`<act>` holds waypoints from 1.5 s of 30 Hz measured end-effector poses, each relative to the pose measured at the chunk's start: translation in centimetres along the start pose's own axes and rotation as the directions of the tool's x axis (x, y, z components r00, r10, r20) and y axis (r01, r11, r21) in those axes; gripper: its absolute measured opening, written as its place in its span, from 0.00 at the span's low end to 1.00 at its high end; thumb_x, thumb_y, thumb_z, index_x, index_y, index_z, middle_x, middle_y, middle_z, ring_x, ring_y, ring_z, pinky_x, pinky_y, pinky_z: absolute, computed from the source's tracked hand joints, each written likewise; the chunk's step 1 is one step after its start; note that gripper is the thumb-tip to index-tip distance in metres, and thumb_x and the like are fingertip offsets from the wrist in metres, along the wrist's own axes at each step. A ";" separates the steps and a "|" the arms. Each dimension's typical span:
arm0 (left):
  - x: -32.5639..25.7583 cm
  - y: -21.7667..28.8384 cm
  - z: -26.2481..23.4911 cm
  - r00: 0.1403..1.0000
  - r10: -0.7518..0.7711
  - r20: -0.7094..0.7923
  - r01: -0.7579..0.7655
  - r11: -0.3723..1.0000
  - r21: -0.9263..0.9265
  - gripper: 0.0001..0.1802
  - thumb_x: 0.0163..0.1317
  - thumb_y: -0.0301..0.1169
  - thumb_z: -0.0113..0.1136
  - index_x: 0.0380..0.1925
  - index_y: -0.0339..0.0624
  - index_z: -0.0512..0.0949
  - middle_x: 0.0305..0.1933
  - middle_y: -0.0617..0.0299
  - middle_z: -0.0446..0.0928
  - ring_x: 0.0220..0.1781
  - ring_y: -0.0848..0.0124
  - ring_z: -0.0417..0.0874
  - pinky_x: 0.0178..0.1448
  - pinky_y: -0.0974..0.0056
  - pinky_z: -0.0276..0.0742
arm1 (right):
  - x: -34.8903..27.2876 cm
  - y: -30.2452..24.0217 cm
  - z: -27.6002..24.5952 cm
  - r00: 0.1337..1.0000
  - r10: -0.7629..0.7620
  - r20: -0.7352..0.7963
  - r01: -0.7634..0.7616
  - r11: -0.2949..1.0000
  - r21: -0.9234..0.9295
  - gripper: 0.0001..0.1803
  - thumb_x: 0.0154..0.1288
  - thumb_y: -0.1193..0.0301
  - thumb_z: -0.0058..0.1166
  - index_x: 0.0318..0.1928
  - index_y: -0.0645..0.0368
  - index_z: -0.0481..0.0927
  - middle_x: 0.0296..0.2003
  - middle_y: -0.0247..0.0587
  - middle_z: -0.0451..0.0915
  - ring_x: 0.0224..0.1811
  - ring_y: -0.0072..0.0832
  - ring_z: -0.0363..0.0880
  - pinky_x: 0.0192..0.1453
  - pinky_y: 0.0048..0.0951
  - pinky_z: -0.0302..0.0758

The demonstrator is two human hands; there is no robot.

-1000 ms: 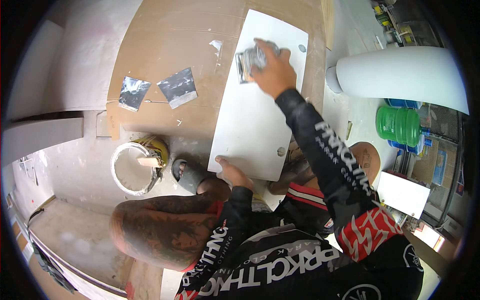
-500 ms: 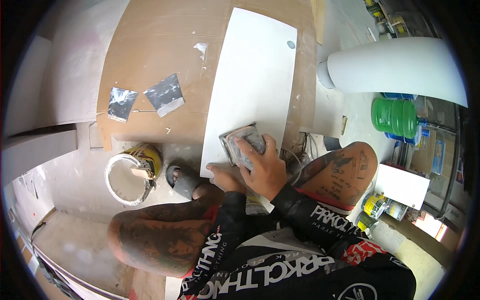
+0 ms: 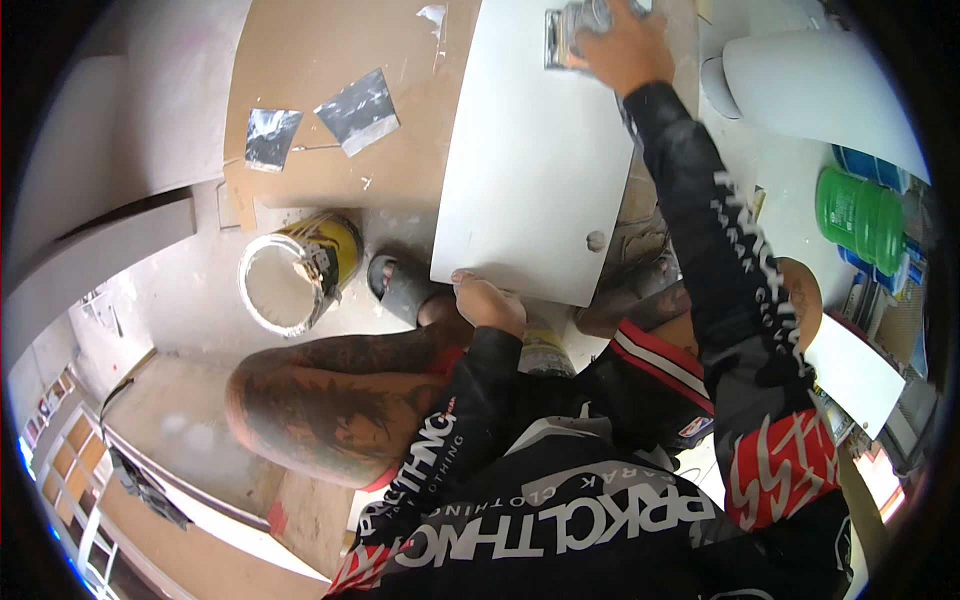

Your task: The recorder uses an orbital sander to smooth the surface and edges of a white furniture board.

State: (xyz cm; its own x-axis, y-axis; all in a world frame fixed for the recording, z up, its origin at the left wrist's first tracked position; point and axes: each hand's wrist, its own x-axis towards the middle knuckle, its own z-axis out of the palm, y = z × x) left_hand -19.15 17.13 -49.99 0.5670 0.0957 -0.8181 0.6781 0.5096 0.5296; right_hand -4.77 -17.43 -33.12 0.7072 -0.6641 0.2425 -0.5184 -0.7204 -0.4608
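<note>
A long white panel (image 3: 535, 170) with a round hole near its close right corner lies on a brown cardboard sheet (image 3: 410, 170). My right arm stretches far across it. My right hand (image 3: 632, 48) is wrapped over a dusty palm sander (image 3: 572, 28), whose square pad rests on the panel's far part; the picture's top edge cuts it off. At the near left corner, my left hand (image 3: 488, 303) grips the panel's edge, thumb on top and the other fingers mostly hidden. Two dark, white-smeared sandpaper pieces (image 3: 272, 138) (image 3: 358, 112) lie left of the panel.
An open, white-crusted paint bucket (image 3: 268, 288) stands left, beside my foot in a grey slipper (image 3: 408, 292). On the right are a green water jug (image 3: 858, 220), a big white rounded object (image 3: 815, 80) and another white board (image 3: 853, 372).
My right hand has carried the sander from the panel's near end to its far part, uncovering the near hole. My left hand stays at the near edge. The view has shifted too.
</note>
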 end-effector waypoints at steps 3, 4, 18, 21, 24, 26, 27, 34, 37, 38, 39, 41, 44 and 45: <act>-4.5 1.3 3.9 0.993 -0.093 -0.074 0.107 0.969 0.224 0.28 0.82 0.50 0.34 0.58 0.34 0.69 0.55 0.55 0.77 0.52 0.68 0.77 0.55 0.60 0.78 | 0.9 0.1 -1.6 0.987 0.140 0.083 -0.135 0.989 -0.056 0.40 0.59 0.65 0.60 0.73 0.32 0.67 0.60 0.63 0.72 0.54 0.57 0.80 0.56 0.49 0.80; -5.3 1.6 4.5 0.995 -0.019 -0.100 0.054 0.932 0.358 0.29 0.82 0.51 0.33 0.58 0.35 0.70 0.54 0.56 0.77 0.50 0.68 0.77 0.56 0.59 0.78 | 0.3 -0.5 -1.3 0.986 0.142 0.083 -0.138 0.989 -0.052 0.40 0.59 0.65 0.60 0.73 0.32 0.67 0.60 0.63 0.72 0.54 0.57 0.80 0.56 0.49 0.80; -2.9 7.8 9.5 0.774 0.618 0.137 -0.552 0.552 0.624 0.29 0.71 0.34 0.56 0.67 0.28 0.66 0.68 0.43 0.68 0.70 0.52 0.69 0.73 0.51 0.65 | -20.6 -5.5 -6.8 0.972 0.122 0.200 -0.169 0.956 0.238 0.40 0.54 0.72 0.68 0.67 0.23 0.73 0.61 0.55 0.67 0.52 0.56 0.81 0.51 0.47 0.84; -1.7 8.4 13.5 0.652 0.638 0.411 -0.711 0.326 0.623 0.28 0.71 0.35 0.57 0.66 0.29 0.68 0.68 0.41 0.68 0.70 0.49 0.69 0.74 0.51 0.63 | -22.2 -3.9 -8.3 0.956 0.197 0.216 -0.236 0.956 0.176 0.41 0.53 0.73 0.68 0.67 0.27 0.74 0.61 0.58 0.66 0.56 0.58 0.79 0.52 0.47 0.83; 2.5 9.1 18.0 0.374 0.505 0.778 -0.873 -0.091 0.478 0.29 0.71 0.37 0.58 0.66 0.31 0.69 0.70 0.39 0.67 0.71 0.43 0.67 0.74 0.48 0.63 | -21.8 -2.6 -9.1 0.957 0.247 0.153 -0.273 0.944 0.184 0.42 0.53 0.74 0.68 0.68 0.25 0.73 0.63 0.59 0.66 0.59 0.57 0.78 0.54 0.49 0.82; 3.3 9.5 21.3 0.077 0.283 0.956 -0.838 -0.501 0.216 0.32 0.73 0.45 0.56 0.70 0.39 0.68 0.73 0.39 0.64 0.74 0.41 0.63 0.75 0.42 0.60 | -21.0 -0.7 -9.2 0.958 0.258 0.128 -0.278 0.945 0.171 0.42 0.53 0.73 0.68 0.68 0.24 0.73 0.63 0.58 0.66 0.57 0.56 0.79 0.54 0.49 0.82; 3.6 8.9 22.6 0.091 0.271 0.958 -0.842 -0.492 0.219 0.32 0.73 0.45 0.56 0.70 0.39 0.68 0.73 0.39 0.64 0.74 0.41 0.63 0.75 0.42 0.60 | -20.2 0.6 -9.5 0.964 0.251 0.094 -0.263 0.952 0.155 0.41 0.54 0.72 0.68 0.68 0.23 0.73 0.62 0.58 0.66 0.56 0.56 0.79 0.54 0.49 0.83; 5.8 8.2 24.2 0.170 0.142 0.975 -0.738 -0.637 0.222 0.34 0.75 0.59 0.41 0.76 0.62 0.62 0.79 0.45 0.58 0.80 0.45 0.54 0.80 0.39 0.46 | -15.7 5.8 -9.4 0.993 0.119 0.010 -0.118 0.966 0.231 0.40 0.56 0.67 0.69 0.69 0.24 0.71 0.52 0.58 0.69 0.50 0.58 0.78 0.54 0.48 0.81; 5.6 8.3 24.2 0.206 0.151 0.967 -0.734 -0.629 0.254 0.33 0.75 0.60 0.40 0.76 0.64 0.63 0.79 0.48 0.57 0.81 0.46 0.53 0.81 0.39 0.46 | -16.7 5.2 -9.5 0.989 0.113 0.095 -0.127 0.981 0.150 0.40 0.57 0.71 0.68 0.68 0.22 0.72 0.61 0.54 0.68 0.53 0.52 0.82 0.53 0.48 0.83; 5.8 8.3 24.3 0.210 0.158 0.965 -0.722 -0.640 0.262 0.33 0.75 0.60 0.40 0.76 0.65 0.63 0.79 0.49 0.58 0.81 0.47 0.54 0.81 0.40 0.46 | -17.5 4.5 -9.8 0.985 0.088 0.146 -0.113 0.978 0.173 0.40 0.57 0.71 0.67 0.68 0.22 0.72 0.62 0.53 0.67 0.54 0.51 0.81 0.54 0.47 0.84; 5.8 8.5 24.3 0.212 0.165 0.963 -0.710 -0.651 0.268 0.33 0.75 0.60 0.41 0.76 0.66 0.63 0.79 0.50 0.58 0.81 0.48 0.54 0.81 0.40 0.46 | -18.3 3.7 -10.1 0.979 0.062 0.195 -0.101 0.975 0.198 0.39 0.58 0.71 0.67 0.68 0.22 0.72 0.62 0.52 0.67 0.55 0.50 0.81 0.54 0.46 0.84; 5.8 8.4 24.2 0.212 0.164 0.963 -0.715 -0.646 0.267 0.33 0.75 0.59 0.40 0.76 0.66 0.63 0.79 0.51 0.58 0.81 0.49 0.54 0.81 0.40 0.46 | -20.3 2.1 -11.1 0.967 0.067 0.247 -0.112 0.978 0.174 0.39 0.58 0.72 0.67 0.68 0.22 0.73 0.63 0.52 0.66 0.56 0.50 0.80 0.54 0.45 0.84; 5.7 7.8 24.4 0.219 0.169 0.961 -0.720 -0.637 0.277 0.32 0.76 0.58 0.40 0.76 0.67 0.63 0.79 0.52 0.59 0.81 0.50 0.54 0.81 0.41 0.45 | -23.4 -0.1 -12.6 0.933 0.099 0.347 -0.158 0.977 0.146 0.40 0.57 0.74 0.67 0.68 0.23 0.73 0.65 0.52 0.65 0.59 0.51 0.79 0.55 0.44 0.84; 5.6 7.8 24.3 0.240 0.177 0.954 -0.709 -0.640 0.297 0.31 0.76 0.58 0.39 0.76 0.67 0.63 0.79 0.52 0.59 0.81 0.50 0.54 0.81 0.41 0.46 | -24.5 -0.6 -12.9 0.906 0.118 0.407 -0.195 0.969 0.152 0.40 0.57 0.75 0.67 0.67 0.23 0.74 0.65 0.53 0.64 0.60 0.51 0.78 0.55 0.44 0.84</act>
State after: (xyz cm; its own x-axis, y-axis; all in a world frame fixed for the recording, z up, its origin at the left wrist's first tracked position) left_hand 0.67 0.85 -45.04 0.7024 -0.7032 0.1107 -0.6970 -0.6479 0.3073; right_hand -27.98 -3.30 -27.78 0.7751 -0.6049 -0.1825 -0.5670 -0.5383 -0.6235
